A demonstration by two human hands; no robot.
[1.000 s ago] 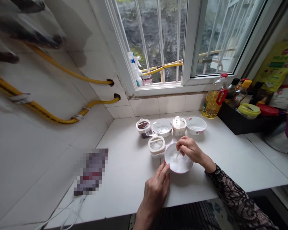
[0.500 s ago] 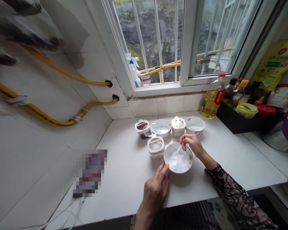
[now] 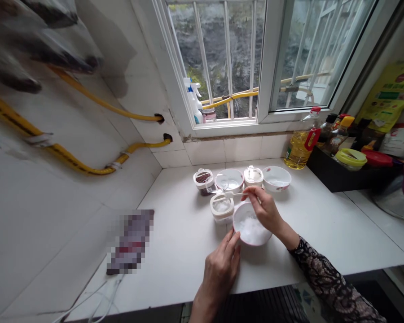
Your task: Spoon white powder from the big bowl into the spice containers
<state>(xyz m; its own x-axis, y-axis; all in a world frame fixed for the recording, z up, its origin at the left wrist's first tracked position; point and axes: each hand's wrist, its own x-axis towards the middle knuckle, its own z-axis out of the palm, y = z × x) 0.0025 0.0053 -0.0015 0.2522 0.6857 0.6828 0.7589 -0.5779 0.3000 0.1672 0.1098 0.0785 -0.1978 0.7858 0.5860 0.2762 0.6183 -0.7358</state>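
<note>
My right hand (image 3: 264,211) pinches the handle of a white spoon (image 3: 232,195), whose bowl end hangs over the open jar of white granules (image 3: 221,206). Below that hand stands a white bowl with a pink rim (image 3: 252,226), holding white granules. The fingertips of my left hand (image 3: 222,264) rest against the bowl's left edge, steadying contact from outside. Behind are a jar of dark red beans (image 3: 204,179), a white bowl (image 3: 229,179), another lidded jar (image 3: 253,176) and a second white bowl with a flower pattern (image 3: 277,178).
An oil bottle (image 3: 299,143) stands at the back right beside a black box (image 3: 343,172) of seasoning bottles. A blurred dark object (image 3: 131,242) lies at the left with white cables. Yellow pipes (image 3: 77,163) run along the left wall.
My right hand has lifted the spoon out of the bowl and moved it left to above the granule jar. My left hand stays at the bowl. The view has shifted slightly.
</note>
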